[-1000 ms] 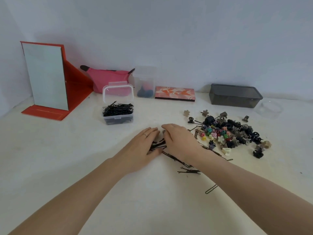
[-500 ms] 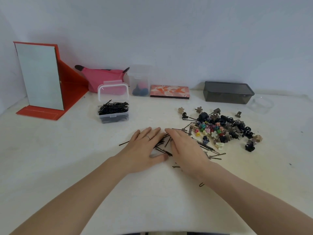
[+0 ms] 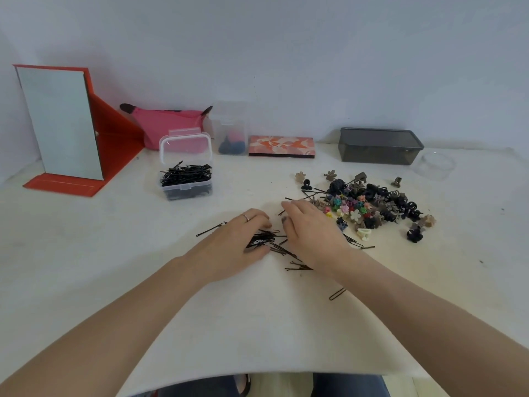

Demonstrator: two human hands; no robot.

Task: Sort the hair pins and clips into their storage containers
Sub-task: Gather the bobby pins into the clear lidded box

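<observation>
The loose hair pins [image 3: 264, 239] lie on the table [image 3: 86, 253] mostly crosswise between both hands, nearest the left hand [image 3: 237, 242], whose curled fingers gather the bunch, while the right hand [image 3: 312, 230] rests flat just beside

A single head-worn wide-angle view looks forward and down, close over the white counter [image 3: 86, 267], with the wall beyond and the person's knees at the bottom edge.

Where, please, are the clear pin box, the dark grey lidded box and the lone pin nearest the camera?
clear pin box [image 3: 186, 187], head view, front wall.
dark grey lidded box [image 3: 378, 151], head view, front wall.
lone pin [image 3: 337, 294], head view, mid-length.
</observation>
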